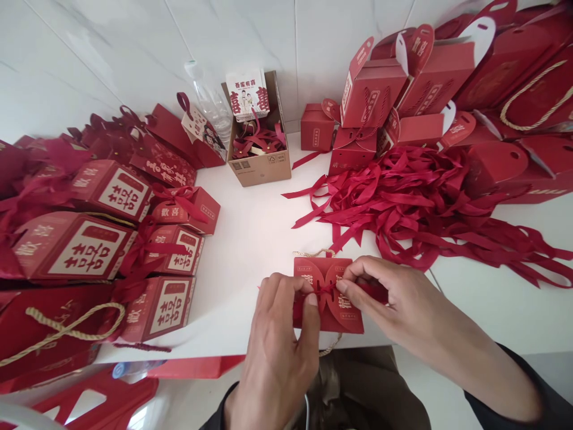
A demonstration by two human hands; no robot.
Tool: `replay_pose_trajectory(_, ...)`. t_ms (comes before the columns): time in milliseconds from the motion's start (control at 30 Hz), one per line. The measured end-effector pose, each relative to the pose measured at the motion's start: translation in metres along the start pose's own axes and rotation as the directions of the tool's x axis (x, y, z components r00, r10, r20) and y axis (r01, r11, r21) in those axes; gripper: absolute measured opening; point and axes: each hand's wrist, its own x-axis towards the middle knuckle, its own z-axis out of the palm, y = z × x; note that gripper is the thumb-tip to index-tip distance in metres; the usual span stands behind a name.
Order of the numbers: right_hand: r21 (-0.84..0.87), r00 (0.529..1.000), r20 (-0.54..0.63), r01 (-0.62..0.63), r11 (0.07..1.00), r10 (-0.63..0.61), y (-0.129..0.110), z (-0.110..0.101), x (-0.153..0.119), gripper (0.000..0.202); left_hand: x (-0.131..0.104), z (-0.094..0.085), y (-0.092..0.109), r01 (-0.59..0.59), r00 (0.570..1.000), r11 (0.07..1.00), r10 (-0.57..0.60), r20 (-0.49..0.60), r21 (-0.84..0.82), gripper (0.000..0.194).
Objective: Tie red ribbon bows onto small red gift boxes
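Note:
Near the table's front edge sits a small red gift box, its two rounded flaps meeting on top. A red ribbon passes through the slots where the flaps meet. My left hand pinches the ribbon between thumb and forefinger on the left of the flaps. On the right, my right hand pinches the ribbon too, with a red end trailing under its fingers. A twisted gold cord shows behind the box, and more of it hangs at the front.
A heap of loose red ribbons lies to the right. Red boxes are stacked behind it. Ribboned gift boxes crowd the left side. At the back stand a cardboard box and a clear plastic bottle against the tiled wall.

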Motion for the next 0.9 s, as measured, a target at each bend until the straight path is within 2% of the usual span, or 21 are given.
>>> replay_pose_trajectory(133, -0.023, 0.997, -0.058, 0.042, 0.999, -0.043, 0.002, 0.002, -0.002, 0.014, 0.0, 0.003, 0.001, 0.019, 1.0, 1.0, -0.019, -0.003, 0.007, 0.01)
replay_pose_trajectory(233, -0.055, 0.98, -0.13, 0.147, 0.988, -0.153, -0.001, 0.002, -0.004, 0.006, 0.001, 0.005, 0.001, 0.054, 0.998, 0.998, -0.054, 0.014, -0.014, 0.012)
replay_pose_trajectory(333, -0.086, 0.965, -0.089, 0.241, 0.967, -0.248, -0.005, 0.003, -0.005, 0.009, 0.002, 0.007, 0.0, 0.009, 1.0, 1.0, -0.009, -0.011, -0.027, 0.014)
replay_pose_trajectory(467, -0.085, 0.97, -0.034, 0.239, 0.967, -0.243, -0.005, 0.009, -0.002, 0.011, 0.001, 0.012, -0.003, -0.054, 0.995, 0.999, 0.054, -0.079, 0.008, 0.014)
replay_pose_trajectory(567, -0.089, 0.968, -0.032, 0.244, 0.966, -0.248, -0.004, 0.013, 0.0, 0.011, 0.0, 0.014, -0.004, -0.059, 0.995, 0.998, 0.06, -0.08, 0.015, 0.013)
replay_pose_trajectory(733, -0.046, 0.974, -0.018, 0.226, 0.973, -0.227, -0.002, 0.012, -0.003, 0.012, -0.001, 0.009, -0.003, 0.029, 0.999, 0.997, -0.031, -0.023, -0.065, 0.021)
replay_pose_trajectory(900, -0.049, 0.989, -0.061, 0.133, 0.99, -0.136, 0.001, 0.005, -0.005, 0.01, -0.003, 0.003, -0.005, 0.081, 0.997, 0.994, -0.079, 0.022, -0.079, 0.026)
